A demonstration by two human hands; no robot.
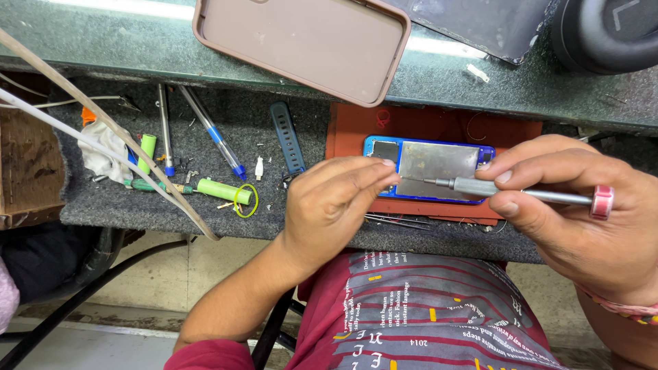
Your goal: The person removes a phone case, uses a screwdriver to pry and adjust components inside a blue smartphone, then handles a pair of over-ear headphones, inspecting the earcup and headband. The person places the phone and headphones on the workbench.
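Hiding behind left hand [336, 205], phone [439, 164] edge and screwdriver [507, 190] tip.

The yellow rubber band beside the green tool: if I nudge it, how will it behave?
The yellow rubber band looks thin and floppy, so it would likely deform rather than slide whole. It lies on the grey felt-like mat, which probably grips it. It touches the green tool and may snag.

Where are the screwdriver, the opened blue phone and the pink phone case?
screwdriver [493, 189]: head view, on its grey metal shaft between the right hand's fingers.
opened blue phone [439, 162]: head view, on its silver inner plate.
pink phone case [301, 41]: head view, on its flat inside.
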